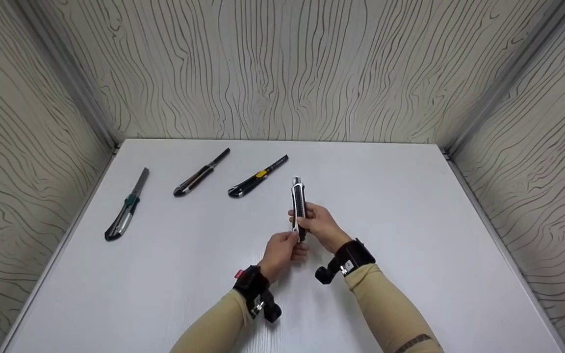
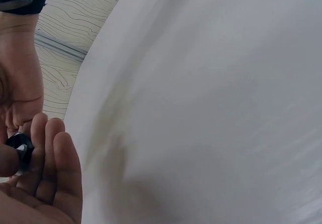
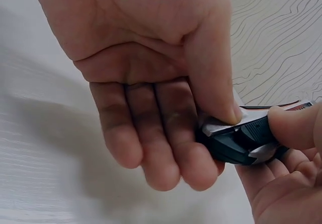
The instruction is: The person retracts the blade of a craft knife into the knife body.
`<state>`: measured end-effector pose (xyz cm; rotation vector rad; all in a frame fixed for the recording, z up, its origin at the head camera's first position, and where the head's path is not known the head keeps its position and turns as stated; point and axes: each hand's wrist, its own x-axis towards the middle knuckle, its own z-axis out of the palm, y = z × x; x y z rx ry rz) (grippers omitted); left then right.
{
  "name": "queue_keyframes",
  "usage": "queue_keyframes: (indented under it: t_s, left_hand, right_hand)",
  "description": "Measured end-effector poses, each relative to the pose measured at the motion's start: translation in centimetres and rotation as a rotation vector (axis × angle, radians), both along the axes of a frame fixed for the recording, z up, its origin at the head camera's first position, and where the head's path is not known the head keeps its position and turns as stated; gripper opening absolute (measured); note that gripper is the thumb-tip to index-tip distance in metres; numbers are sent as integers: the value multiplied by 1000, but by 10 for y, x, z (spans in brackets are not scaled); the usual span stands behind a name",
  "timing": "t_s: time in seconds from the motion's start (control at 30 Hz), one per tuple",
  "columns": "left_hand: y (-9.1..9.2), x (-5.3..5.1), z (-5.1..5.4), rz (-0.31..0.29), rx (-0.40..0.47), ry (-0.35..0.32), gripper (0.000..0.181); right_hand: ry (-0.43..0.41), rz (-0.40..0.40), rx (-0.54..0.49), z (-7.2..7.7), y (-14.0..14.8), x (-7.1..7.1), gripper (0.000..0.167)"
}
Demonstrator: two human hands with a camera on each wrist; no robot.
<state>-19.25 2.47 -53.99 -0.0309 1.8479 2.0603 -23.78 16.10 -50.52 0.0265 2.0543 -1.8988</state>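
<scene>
Head view: the left hand (image 1: 279,249) pinches the butt of the utility knife (image 1: 299,198) over the counter (image 1: 390,191), and the right hand (image 1: 324,226) grips its middle; a loosened pinch could let it twist or slip. It looks silver-edged, with a dark, ridged grip.

Left wrist view: only a dark, shiny end shows among fingers.

Right wrist view: the butt looks greenish-black and glossy; three left fingers extend free beside it.
</scene>
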Motion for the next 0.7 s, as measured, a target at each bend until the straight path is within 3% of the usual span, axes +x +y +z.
queue_keyframes:
  t_s: [0.23, 0.7]
  left_hand:
    - [0, -1, 1, 9, -12, 4, 37]
    - [0, 0, 3, 22, -2, -5, 36]
  right_hand:
    - [16, -5, -19, -6, 0, -3, 48]
    - [66, 79, -37, -10, 5, 0, 52]
